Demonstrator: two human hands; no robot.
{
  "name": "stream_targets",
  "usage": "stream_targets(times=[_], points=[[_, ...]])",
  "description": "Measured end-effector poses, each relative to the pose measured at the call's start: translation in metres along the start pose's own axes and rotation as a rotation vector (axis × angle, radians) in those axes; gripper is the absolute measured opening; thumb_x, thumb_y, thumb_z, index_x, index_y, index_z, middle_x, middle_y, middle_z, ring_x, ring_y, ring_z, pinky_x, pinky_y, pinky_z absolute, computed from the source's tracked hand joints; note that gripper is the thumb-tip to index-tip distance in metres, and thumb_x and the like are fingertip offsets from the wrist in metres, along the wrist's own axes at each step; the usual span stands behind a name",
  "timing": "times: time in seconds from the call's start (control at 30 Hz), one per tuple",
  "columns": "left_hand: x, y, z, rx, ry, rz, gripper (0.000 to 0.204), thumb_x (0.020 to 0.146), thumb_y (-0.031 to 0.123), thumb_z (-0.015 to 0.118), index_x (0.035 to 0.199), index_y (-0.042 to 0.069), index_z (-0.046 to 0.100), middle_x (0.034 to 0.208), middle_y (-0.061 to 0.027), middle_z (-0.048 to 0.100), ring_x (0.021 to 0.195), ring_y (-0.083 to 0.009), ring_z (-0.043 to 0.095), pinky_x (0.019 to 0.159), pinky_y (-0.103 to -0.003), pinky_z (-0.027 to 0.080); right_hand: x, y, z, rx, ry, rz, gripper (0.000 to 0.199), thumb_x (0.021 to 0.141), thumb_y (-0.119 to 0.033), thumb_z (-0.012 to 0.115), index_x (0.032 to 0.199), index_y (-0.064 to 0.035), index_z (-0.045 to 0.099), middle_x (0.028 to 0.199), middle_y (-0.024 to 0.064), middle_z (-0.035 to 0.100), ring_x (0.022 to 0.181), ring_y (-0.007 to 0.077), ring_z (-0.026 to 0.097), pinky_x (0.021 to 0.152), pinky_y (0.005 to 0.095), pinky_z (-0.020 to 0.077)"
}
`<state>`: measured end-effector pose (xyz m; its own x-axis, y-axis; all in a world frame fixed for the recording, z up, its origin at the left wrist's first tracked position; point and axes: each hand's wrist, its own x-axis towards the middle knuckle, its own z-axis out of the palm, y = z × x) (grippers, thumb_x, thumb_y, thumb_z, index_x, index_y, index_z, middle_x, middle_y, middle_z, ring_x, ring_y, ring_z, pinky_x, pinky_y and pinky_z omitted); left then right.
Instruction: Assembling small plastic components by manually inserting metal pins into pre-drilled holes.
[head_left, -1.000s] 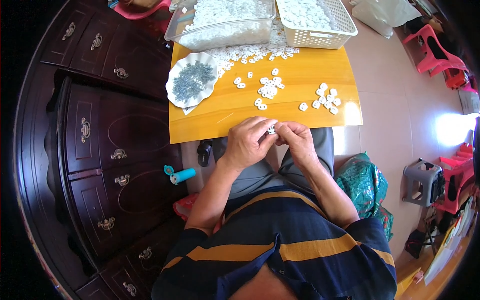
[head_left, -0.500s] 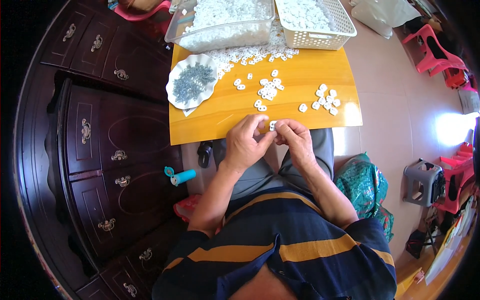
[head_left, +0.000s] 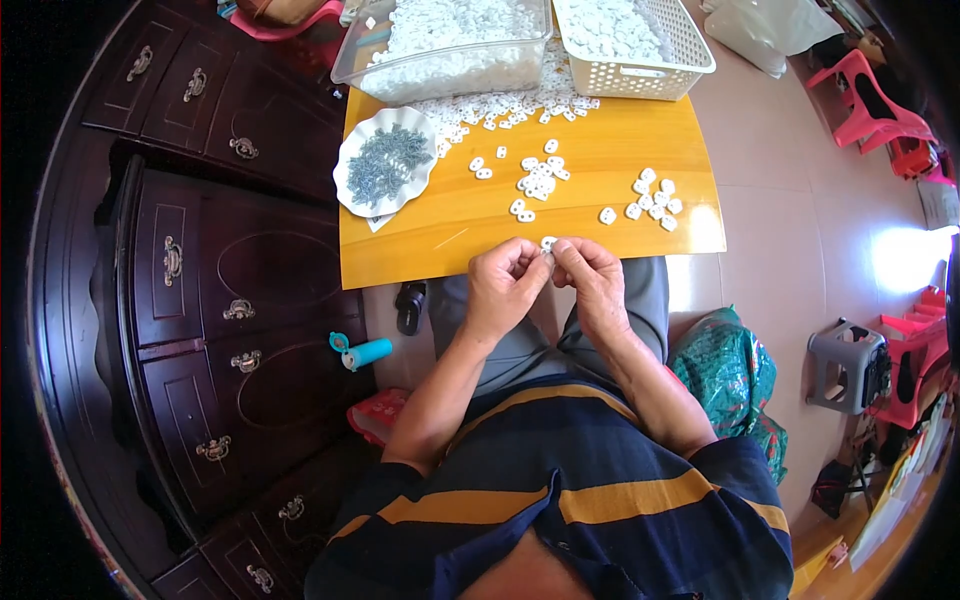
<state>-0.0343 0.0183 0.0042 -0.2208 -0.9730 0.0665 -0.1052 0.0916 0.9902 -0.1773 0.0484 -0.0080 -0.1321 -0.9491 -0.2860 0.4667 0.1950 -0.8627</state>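
A dark wooden cabinet (head_left: 200,280) with brass drawer pulls fills the left of your view, and pale floor tiles (head_left: 800,230) run down the right. Between them stands a yellow wooden table (head_left: 440,235), its near edge just above your lap. At its far edge sit a clear plastic tub (head_left: 440,45) and, beside it to the right, a white slotted basket (head_left: 635,40), both heaped with small white plastic pieces. A spill of the same pieces (head_left: 500,105) lies in front of the tub. On the table's left rests a white scalloped dish (head_left: 385,165) holding a pile of small grey screws. Two loose clusters of white pieces lie mid-table (head_left: 535,185) and toward the right (head_left: 650,200). On the floor by the cabinet lies a turquoise bottle (head_left: 362,352); a green patterned bag (head_left: 730,375) sits at your right, with a grey stool (head_left: 845,365) and pink chairs (head_left: 865,100) beyond.

Your left hand (head_left: 503,290) and right hand (head_left: 595,280) meet at the table's near edge, fingertips drawn together, both pinching one small white piece (head_left: 547,244) between them, just over the table's rim.
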Motion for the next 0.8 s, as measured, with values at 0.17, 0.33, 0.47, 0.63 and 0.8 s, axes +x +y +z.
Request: stream_targets(times=[0.17, 0.33, 0.47, 0.63, 0.8], points=[[0.000, 0.000, 0.000, 0.006, -0.006, 0.004, 0.012, 0.093, 0.002, 0.071, 0.083, -0.002, 0.066, 0.067, 0.0003, 0.065, 0.060, -0.0026, 0.058, 0.053, -0.022, 0.046, 0.001, 0.002, -0.002, 0.011, 0.001, -0.002, 0.018, 0.101, -0.019, 0.069, 0.098, -0.0018, 0.075, 0.076, -0.0033, 0.063, 0.068, 0.0055, 0.053, 0.066, 0.0221, 0.0428], [0.000, 0.000, -0.002, 0.002, -0.014, -0.023, 0.011, 0.093, 0.001, 0.071, 0.083, -0.002, 0.066, 0.067, 0.0009, 0.064, 0.060, -0.0021, 0.057, 0.053, -0.021, 0.045, 0.003, 0.000, -0.005, -0.023, -0.034, -0.005, 0.017, 0.101, -0.018, 0.068, 0.095, -0.0023, 0.074, 0.077, -0.0026, 0.063, 0.070, 0.0060, 0.053, 0.067, 0.0230, 0.0436], [0.001, 0.006, -0.009, 0.088, -0.079, -0.017, 0.013, 0.097, 0.006, 0.071, 0.087, 0.000, 0.066, 0.072, 0.0059, 0.060, 0.065, 0.0002, 0.052, 0.057, -0.018, 0.041, 0.008, 0.000, -0.013, -0.112, -0.053, -0.066, 0.017, 0.098, -0.018, 0.072, 0.096, -0.0010, 0.074, 0.078, -0.0023, 0.064, 0.071, 0.0060, 0.055, 0.065, 0.0216, 0.0449], [0.003, 0.013, -0.014, 0.242, -0.032, 0.191, 0.015, 0.088, 0.002, 0.079, 0.098, 0.001, 0.068, 0.073, -0.0026, 0.066, 0.060, -0.0058, 0.059, 0.055, -0.023, 0.048, 0.011, -0.008, -0.018, -0.157, -0.155, -0.035, 0.018, 0.099, -0.018, 0.072, 0.096, -0.0006, 0.074, 0.078, -0.0025, 0.064, 0.072, 0.0063, 0.056, 0.066, 0.0225, 0.0463], [0.007, 0.016, -0.026, 0.359, -0.156, 0.345, 0.036, 0.084, 0.002, 0.081, 0.119, 0.000, 0.069, 0.085, -0.0082, 0.068, 0.066, -0.0140, 0.063, 0.062, -0.027, 0.051, 0.010, -0.008, -0.025, -0.173, -0.217, -0.029, 0.017, 0.099, -0.018, 0.072, 0.098, -0.0007, 0.074, 0.079, -0.0027, 0.064, 0.072, 0.0057, 0.055, 0.065, 0.0226, 0.0463]])
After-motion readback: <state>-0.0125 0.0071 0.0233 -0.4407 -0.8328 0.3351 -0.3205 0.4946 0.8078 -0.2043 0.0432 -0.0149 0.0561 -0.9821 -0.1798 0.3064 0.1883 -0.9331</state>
